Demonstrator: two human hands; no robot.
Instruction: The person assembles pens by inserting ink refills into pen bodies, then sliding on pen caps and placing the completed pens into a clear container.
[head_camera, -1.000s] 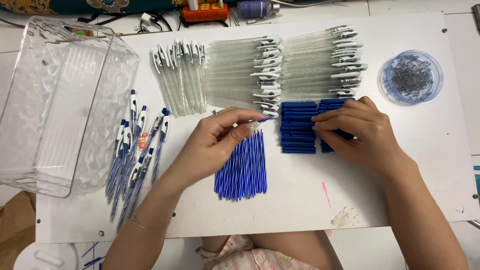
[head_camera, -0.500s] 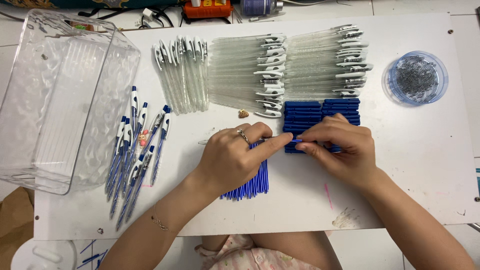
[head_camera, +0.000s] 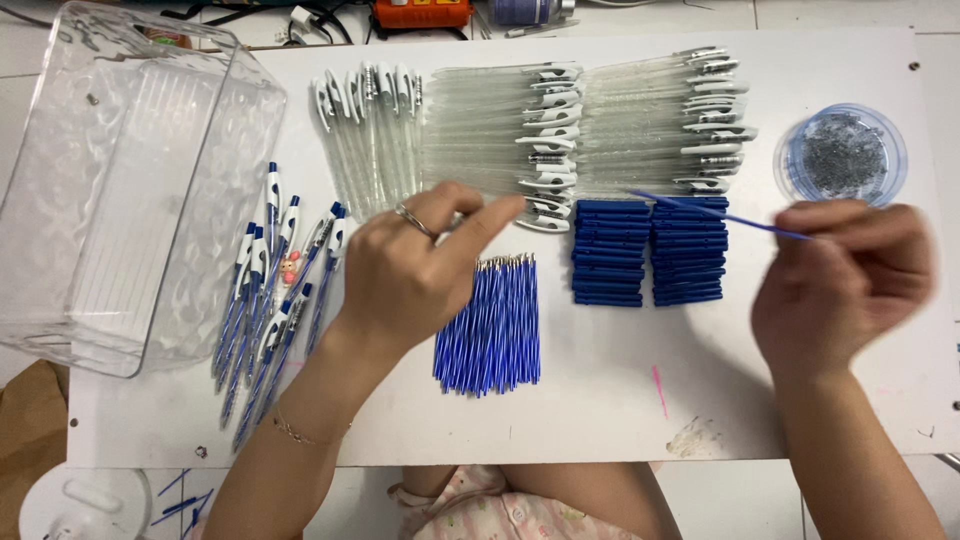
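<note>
Since a second ago both hands have left the blue sleeve stacks (head_camera: 648, 250). The right hand (head_camera: 845, 285) has swung toward the round dish (head_camera: 842, 152), fingers pinched on one thin blue refill (head_camera: 715, 213), motion-blurred. The left hand (head_camera: 420, 270) hovers half-open and empty, just beside the clear barrels (head_camera: 500, 135), above the refill pile (head_camera: 492, 322) on the desk (head_camera: 600, 400). Judgement: one part is picked.

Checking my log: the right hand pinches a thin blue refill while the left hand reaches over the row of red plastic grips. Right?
Not quite. In the head view the left hand reaches over clear plastic pen barrels, not red grips. The right hand does pinch a thin blue refill.
</note>
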